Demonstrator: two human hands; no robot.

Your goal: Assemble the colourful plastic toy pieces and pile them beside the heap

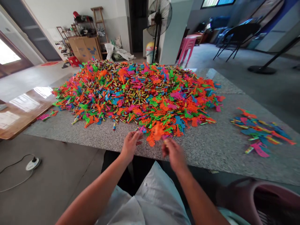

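A wide heap [140, 93] of small plastic toy guns in orange, green, pink and blue, mixed with short printed tubes, covers much of the stone table. My right hand [174, 153], slightly blurred, is closed at the heap's front edge, gripping an orange toy gun [158, 130] by its near end, where a bit of yellow shows at the fingertips. To its left, my left hand [131, 145] has thumb and fingers drawn together beside a pink piece [142, 128]; what lies between those fingers is not clear.
A smaller pile [260, 129] of toy guns and tubes lies on the table's right side. Below the right edge stands a dark pink plastic tub [253, 200]. The grey stone table [206, 153] ends just before my body. A fan [158, 18] stands behind.
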